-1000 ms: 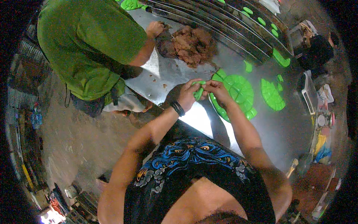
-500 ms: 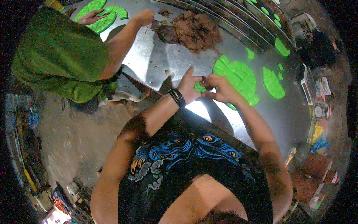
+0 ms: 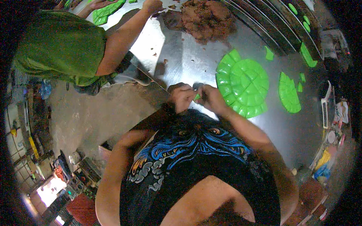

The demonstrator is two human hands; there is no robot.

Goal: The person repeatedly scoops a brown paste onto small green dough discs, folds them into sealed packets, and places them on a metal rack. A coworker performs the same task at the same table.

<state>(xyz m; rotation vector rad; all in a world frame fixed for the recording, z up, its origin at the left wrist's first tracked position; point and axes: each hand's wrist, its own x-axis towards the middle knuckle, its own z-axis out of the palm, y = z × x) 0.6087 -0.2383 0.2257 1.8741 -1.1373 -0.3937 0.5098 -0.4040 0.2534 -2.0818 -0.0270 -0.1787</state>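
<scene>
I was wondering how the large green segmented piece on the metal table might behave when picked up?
The large green piece may be slippery, as its surface shines. It probably would not roll, since it lies broad side down on the metal table. It might crack along its visible grooves.

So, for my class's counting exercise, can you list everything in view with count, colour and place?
Metal table: 1, grey, centre to right
Clay-like heap: 1, brown, top centre
Large segmented piece: 1, green, right of centre
Medium segmented piece: 1, green, farther right
Loose small pieces: 4, green, upper right
Oval pieces: 3, green, top right
Far pieces: at least 2, green, top left
Long strips: several, dark, top right
Co-worker: 1, green top, upper left
Floor: 1, brownish, left
Rim clutter: uncounted, mixed colours, too blurred to name
Handled piece: 1, green, centre, partly hidden
Shirt: 1, black with blue print, lower centre
Left grip: 1, bare, at the handled piece
Right grip: 1, bare, at the handled piece
</scene>
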